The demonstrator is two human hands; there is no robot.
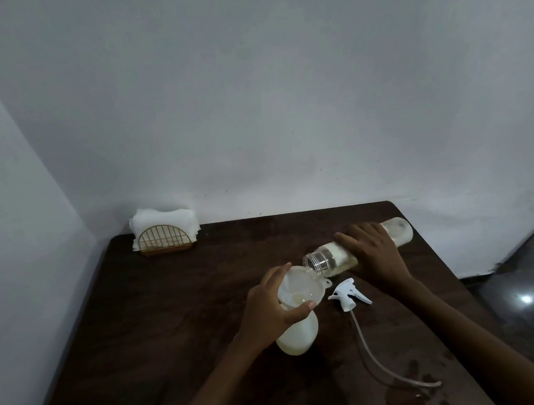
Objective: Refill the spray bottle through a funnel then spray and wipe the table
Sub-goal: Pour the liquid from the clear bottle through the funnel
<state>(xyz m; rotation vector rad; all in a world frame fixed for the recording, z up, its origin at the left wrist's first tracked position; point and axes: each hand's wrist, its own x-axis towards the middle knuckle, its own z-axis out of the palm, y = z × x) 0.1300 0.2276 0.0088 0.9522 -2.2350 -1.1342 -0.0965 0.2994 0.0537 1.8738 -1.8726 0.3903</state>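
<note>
**Pouring into the funnel at mid-table**

At the middle of the dark wooden table (pixel 180 327), we have our left hand (pixel 270 310) wrapped around the top of the white spray bottle (pixel 297 334), fingers and thumb closed on the rim of the funnel (pixel 301 289) that sits in its neck. The bottle stands upright on the wood, and a little yellowish liquid shows in the funnel's bowl.

Over on the right, our right hand (pixel 371 254) is clamped around the refill bottle (pixel 362 248), which we hold tipped almost level, its open clear mouth right at the funnel's far edge. Pale liquid lies along the lower side of that bottle. Whether a stream is running from the mouth, we cannot tell.

Just beside the funnel, on the table, lies the white spray head (pixel 349 294), off the bottle, its long thin tube (pixel 380 367) trailing toward the near right corner. Wet patches (pixel 414 394) darken the wood around the tube's end.

Back at the far left corner, by the wall, a gold wire holder (pixel 164 241) stands with white napkins (pixel 162 218) in it, well apart from both hands.
</note>
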